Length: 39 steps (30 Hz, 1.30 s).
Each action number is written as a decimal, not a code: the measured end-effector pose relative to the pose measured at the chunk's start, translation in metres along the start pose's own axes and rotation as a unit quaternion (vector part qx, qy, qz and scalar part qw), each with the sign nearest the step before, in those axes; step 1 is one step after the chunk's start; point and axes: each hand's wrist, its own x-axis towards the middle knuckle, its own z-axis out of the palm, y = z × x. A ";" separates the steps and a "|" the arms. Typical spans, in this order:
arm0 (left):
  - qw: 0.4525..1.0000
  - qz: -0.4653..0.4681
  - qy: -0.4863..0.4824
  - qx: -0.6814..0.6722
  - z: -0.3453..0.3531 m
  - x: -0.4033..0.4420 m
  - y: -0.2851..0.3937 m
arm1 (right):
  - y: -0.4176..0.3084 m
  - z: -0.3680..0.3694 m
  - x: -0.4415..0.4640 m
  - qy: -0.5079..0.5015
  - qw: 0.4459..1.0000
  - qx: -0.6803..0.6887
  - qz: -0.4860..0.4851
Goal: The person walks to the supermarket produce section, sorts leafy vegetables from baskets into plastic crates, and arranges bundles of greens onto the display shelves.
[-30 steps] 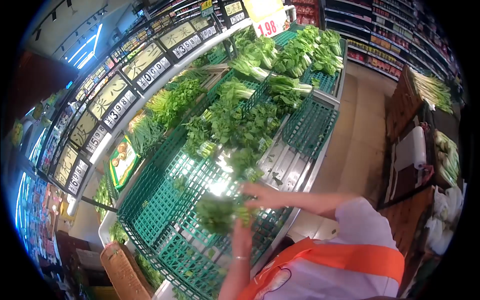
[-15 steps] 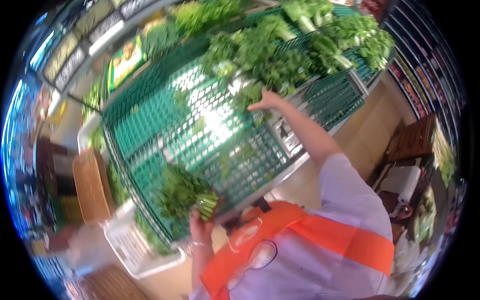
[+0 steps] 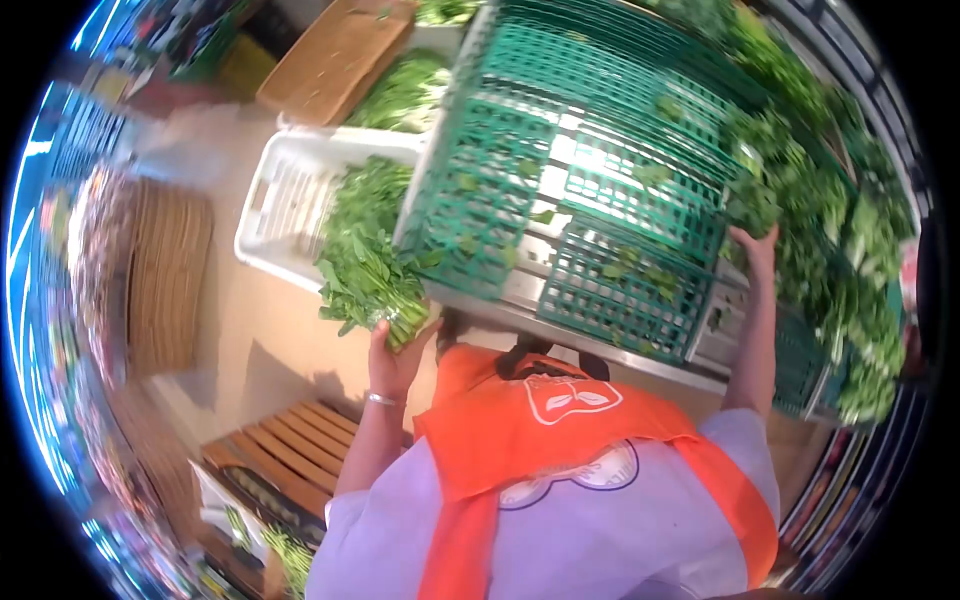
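My left hand (image 3: 393,358) is closed round the pale stems of a bunch of leafy greens (image 3: 375,280). The bunch has its leaves pointing up and left, in front of a white plastic basket (image 3: 262,195) that holds more greens. My right arm reaches out over the display to the right. There my right hand (image 3: 757,245) has its thumb and fingers round the lower end of some dark leafy greens (image 3: 752,203), partly hidden by leaves. These greens lie against a larger heap of leafy vegetables (image 3: 815,215) at the right.
Green plastic crates (image 3: 480,185) with scattered loose leaves line the display. A metal rail (image 3: 600,345) runs along its front edge. A brown tray (image 3: 335,65) stands beyond the white basket. Behind me at lower left is a slatted wooden stand (image 3: 300,440).
My view has turned to the left, bringing the white basket nearer the middle. The held bunch has gone from over the crate to beside the basket. My right hand stays at the heap's end.
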 end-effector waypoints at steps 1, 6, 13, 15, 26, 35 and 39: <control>1.000 0.020 0.022 -0.010 -0.012 -0.001 0.010 | -0.027 0.013 -0.007 -0.016 1.000 0.010 -0.009; 0.988 0.094 0.092 -0.076 -0.083 0.015 0.058 | -0.144 0.113 -0.055 -0.204 0.978 0.045 0.001; 0.971 0.141 0.128 -0.145 -0.184 0.058 0.165 | -0.278 0.378 -0.180 -0.482 0.876 0.025 0.015; 0.966 0.158 0.137 -0.153 -0.207 0.062 0.194 | -0.296 0.460 -0.205 -0.579 0.815 0.018 -0.006; 0.933 0.173 0.294 -0.116 -0.325 0.000 0.217 | -0.182 0.880 -0.341 -0.627 0.746 -0.111 -0.196; 0.915 0.024 0.402 -0.039 -0.340 -0.011 0.165 | -0.029 1.030 -0.455 -0.610 0.588 -0.422 -0.323; 0.912 0.070 0.388 -0.115 -0.327 0.044 0.186 | -0.048 1.012 -0.434 -0.694 0.583 -0.347 -0.242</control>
